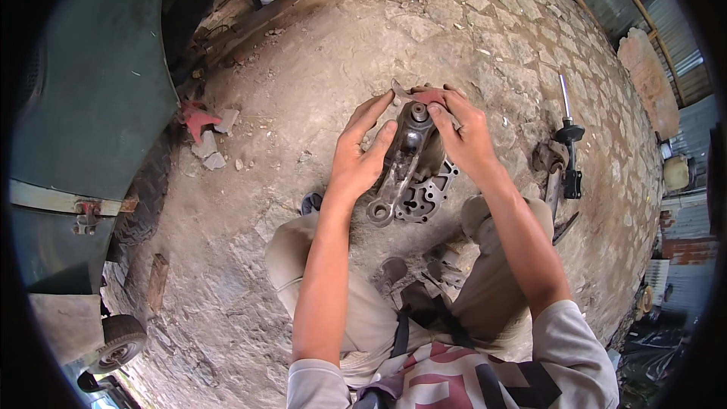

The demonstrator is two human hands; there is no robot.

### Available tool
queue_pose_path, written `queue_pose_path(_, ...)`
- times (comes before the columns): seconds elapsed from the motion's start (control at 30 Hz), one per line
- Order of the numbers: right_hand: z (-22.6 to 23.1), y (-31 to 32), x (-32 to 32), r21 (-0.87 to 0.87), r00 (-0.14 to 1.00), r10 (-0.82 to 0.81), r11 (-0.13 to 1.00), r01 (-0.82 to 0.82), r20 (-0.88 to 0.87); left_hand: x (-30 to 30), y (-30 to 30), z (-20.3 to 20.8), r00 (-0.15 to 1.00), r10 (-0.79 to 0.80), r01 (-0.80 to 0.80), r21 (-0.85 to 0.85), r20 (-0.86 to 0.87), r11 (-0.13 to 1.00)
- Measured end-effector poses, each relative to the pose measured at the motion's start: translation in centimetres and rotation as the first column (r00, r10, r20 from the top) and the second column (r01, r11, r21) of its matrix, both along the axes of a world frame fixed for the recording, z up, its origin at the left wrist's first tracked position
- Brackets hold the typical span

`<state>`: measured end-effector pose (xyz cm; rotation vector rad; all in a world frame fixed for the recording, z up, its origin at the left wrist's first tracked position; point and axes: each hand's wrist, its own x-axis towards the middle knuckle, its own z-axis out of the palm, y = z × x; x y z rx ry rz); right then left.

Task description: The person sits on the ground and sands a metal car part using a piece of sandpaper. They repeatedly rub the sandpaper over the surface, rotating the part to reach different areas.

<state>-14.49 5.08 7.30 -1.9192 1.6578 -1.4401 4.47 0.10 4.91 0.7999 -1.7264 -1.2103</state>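
Note:
A greasy black metal control arm (405, 153) points away from me between my hands, with a round stud at its far end and a ring-shaped eye at the near end. My left hand (359, 153) lies along its left side, fingers stretched and thumb apart, the tips close to its far end. Around the far right end curls my right hand (468, 135), its thumb beside the stud. A red piece (429, 96) shows under the right fingers; the rest of it is hidden. Partly beneath the arm is a grey metal plate with several holes (430, 198).
A dark green vehicle panel (98, 68) stands at the left, with a red metal stand (198, 118) and broken stones (208, 153) beside it. At the right lie a shock absorber (569, 144) and a rusty part (550, 157). Stone paving (522, 11) covers the far ground.

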Motion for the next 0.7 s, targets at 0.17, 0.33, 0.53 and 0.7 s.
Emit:
queue_pose_path(0.17,-1.1,-0.4,-0.6,0.088,0.993,-0.071,0.994,0.063,0.096,-0.7,0.1,0.4,0.998,0.050,-0.051,-0.041,-0.029,0.998)
queue_pose_path(0.33,-0.4,-0.7,-0.1,0.140,0.977,-0.117,0.986,0.092,0.178,-0.9,-0.2,0.5,0.999,0.004,-0.003,0.037,-0.033,0.999)
queue_pose_path(0.53,-0.3,-0.7,-0.4,0.152,0.970,-0.191,0.974,0.167,0.153,-2.3,-0.5,0.0,0.996,0.002,0.005,0.087,-0.084,0.996)
queue_pose_path(0.7,-0.5,-0.8,-1.5,0.259,0.965,-0.251,0.940,0.223,0.081,-3.4,-0.8,-0.4,0.996,-0.008,0.034,0.285,-0.090,0.958)
